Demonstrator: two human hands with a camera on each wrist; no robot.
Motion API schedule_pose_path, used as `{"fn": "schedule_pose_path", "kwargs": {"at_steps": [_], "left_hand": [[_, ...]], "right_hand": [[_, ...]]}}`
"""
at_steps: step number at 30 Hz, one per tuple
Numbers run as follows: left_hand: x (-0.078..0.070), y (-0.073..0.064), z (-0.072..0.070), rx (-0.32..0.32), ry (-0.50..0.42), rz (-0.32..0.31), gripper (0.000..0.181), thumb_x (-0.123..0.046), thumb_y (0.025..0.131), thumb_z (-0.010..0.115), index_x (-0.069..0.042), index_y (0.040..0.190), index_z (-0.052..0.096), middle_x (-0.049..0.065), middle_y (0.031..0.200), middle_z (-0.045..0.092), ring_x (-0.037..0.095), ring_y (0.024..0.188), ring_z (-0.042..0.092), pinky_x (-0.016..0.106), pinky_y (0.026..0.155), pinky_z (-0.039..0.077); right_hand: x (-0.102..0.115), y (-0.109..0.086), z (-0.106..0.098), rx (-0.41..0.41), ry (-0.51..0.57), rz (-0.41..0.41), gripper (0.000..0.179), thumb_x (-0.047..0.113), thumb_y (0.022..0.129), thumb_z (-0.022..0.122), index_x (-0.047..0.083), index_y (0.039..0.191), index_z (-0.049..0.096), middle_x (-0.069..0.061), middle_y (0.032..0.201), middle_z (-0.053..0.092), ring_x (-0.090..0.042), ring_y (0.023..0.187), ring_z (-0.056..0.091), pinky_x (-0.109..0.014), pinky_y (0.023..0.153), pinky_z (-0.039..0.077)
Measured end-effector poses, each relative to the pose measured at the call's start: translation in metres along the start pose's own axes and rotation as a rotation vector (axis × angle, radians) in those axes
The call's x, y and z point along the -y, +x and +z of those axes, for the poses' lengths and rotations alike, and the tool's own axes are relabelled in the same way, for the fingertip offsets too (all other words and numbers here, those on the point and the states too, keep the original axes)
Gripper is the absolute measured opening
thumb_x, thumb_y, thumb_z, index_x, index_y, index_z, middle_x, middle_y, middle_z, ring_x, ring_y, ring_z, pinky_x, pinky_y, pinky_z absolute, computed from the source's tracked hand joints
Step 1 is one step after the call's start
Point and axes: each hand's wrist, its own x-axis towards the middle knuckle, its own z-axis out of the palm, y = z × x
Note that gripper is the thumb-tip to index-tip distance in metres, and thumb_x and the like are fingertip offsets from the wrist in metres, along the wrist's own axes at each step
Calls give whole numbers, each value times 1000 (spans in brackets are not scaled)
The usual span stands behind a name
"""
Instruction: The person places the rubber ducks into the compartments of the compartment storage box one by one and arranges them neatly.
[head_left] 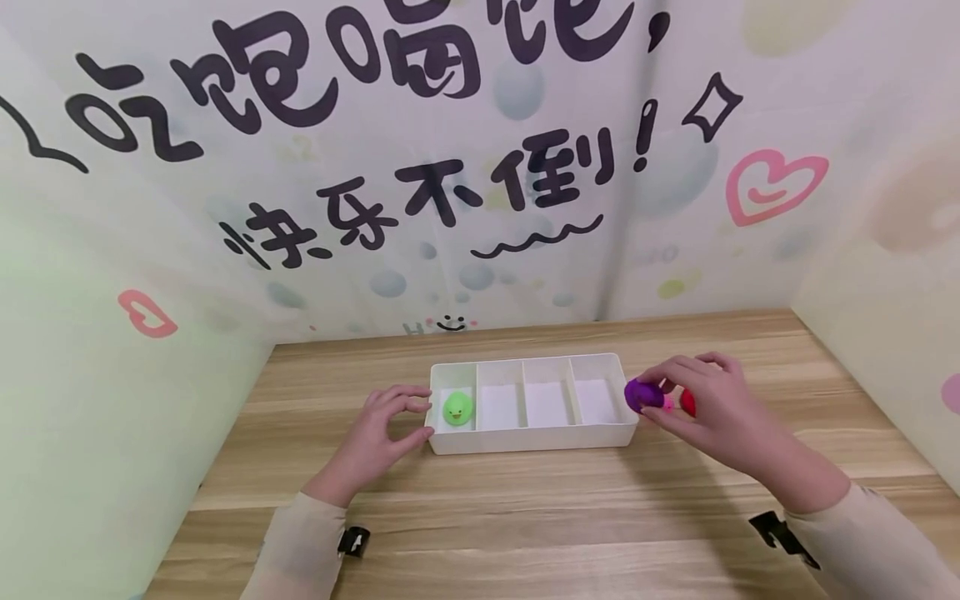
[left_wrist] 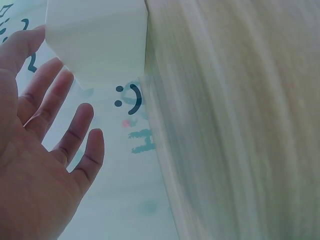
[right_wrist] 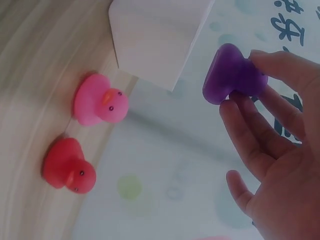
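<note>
A white tray (head_left: 525,439) with a row of compartments stands on the table, and a green rubber duck (head_left: 457,409) sits in its leftmost one. My left hand (head_left: 375,437) is at the tray's left end, thumb touching its corner and the other fingers loosely spread. With thumb and fingertips, my right hand (head_left: 720,412) pinches a purple rubber duck (right_wrist: 232,75) raised just beyond the tray's right end. Beside that hand, a pink rubber duck (right_wrist: 99,100) and a red rubber duck (right_wrist: 69,165) sit on the table, both partly hidden by it in the head view.
The wood-grain table (head_left: 510,517) meets a printed wall sheet (head_left: 420,275) behind the tray. Pale panels rise along both sides of the table. Dark straps (head_left: 783,540) cross the cuffs of the light sleeves.
</note>
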Motion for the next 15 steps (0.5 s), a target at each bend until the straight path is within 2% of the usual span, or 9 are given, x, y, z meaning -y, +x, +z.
{"fn": "schedule_pose_path", "kwargs": {"at_steps": [6, 10, 15], "left_hand": [[0, 0, 1, 2, -1, 0, 27, -18, 89, 82, -9, 113, 73, 2, 139, 64, 29, 123, 51, 54, 103, 44], [0, 0, 2, -1, -8, -2, 27, -17, 89, 82, -10, 113, 73, 2, 139, 64, 28, 122, 51, 53, 102, 44], [1, -1, 1, -7, -13, -1, 27, -16, 89, 82, -11, 113, 73, 2, 139, 64, 26, 121, 51, 52, 101, 44]], "right_hand": [[3, 9, 8, -12, 30, -33, 41, 9, 72, 92, 19, 107, 73, 11, 97, 73, -5, 77, 61, -52, 96, 30], [5, 13, 13, -2, 54, -22, 40, 10, 73, 92, 20, 107, 73, 12, 96, 72, -8, 83, 66, -52, 96, 30], [8, 16, 19, 6, 67, -9, 39, 10, 74, 91, 19, 107, 73, 12, 95, 72, -8, 84, 66, -51, 96, 30]]}}
